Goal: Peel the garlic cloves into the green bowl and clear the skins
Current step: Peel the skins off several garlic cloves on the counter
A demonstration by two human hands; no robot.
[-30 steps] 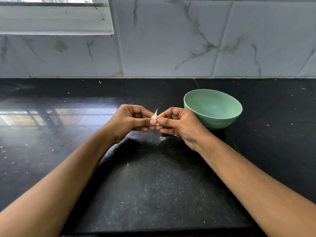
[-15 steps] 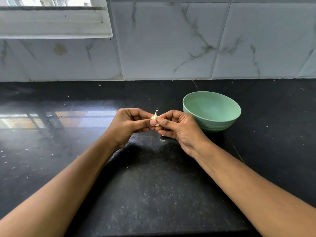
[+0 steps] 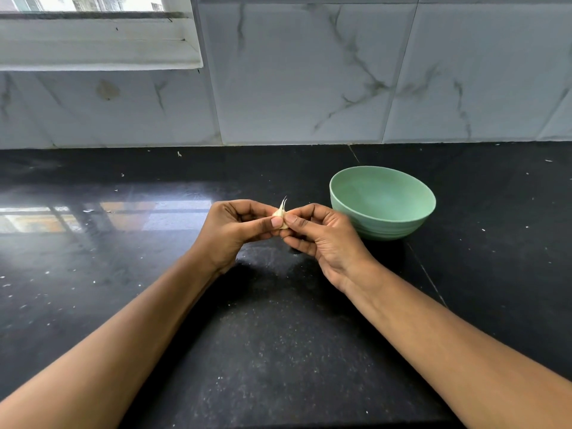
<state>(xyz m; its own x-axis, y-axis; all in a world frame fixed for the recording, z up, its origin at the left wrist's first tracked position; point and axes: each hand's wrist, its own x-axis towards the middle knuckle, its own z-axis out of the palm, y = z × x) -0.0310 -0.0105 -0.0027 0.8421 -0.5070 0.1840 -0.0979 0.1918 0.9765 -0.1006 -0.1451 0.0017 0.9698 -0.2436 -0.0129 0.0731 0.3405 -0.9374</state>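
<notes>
Pinching a garlic clove (image 3: 281, 213) between both thumbs and forefingers, a person holds it above a black counter (image 3: 278, 351), just left of the bowl (image 3: 387, 227) and level with its rim; the left hand (image 3: 235, 233) grips the clove from the left with its other fingers curled in; the right hand (image 3: 322, 239) grips it from the right, its thumb laid across the clove's lower half; both thumbs hide most of the clove, and only its pale upper part and a thin forked tip of skin pointing up show.

The bowl stands upright on the counter just beyond the right hand, whose knuckles overlap its near left wall in this view; whether they touch cannot be told; nothing shows inside it. It is round, matt green, with shallow ridges round its lower wall.

The counter is polished dark stone, speckled, with small pale flecks (image 3: 179, 154) scattered over it and a bright window reflection at left; a thin seam runs toward the wall behind the bowl. Grey-veined marble-look tiles (image 3: 309, 72) back it; a white window frame (image 3: 93, 41) sits at upper left.

Against the frame half a second ago, hands, clove and bowl sit where they were, the two-handed pinch unchanged.
</notes>
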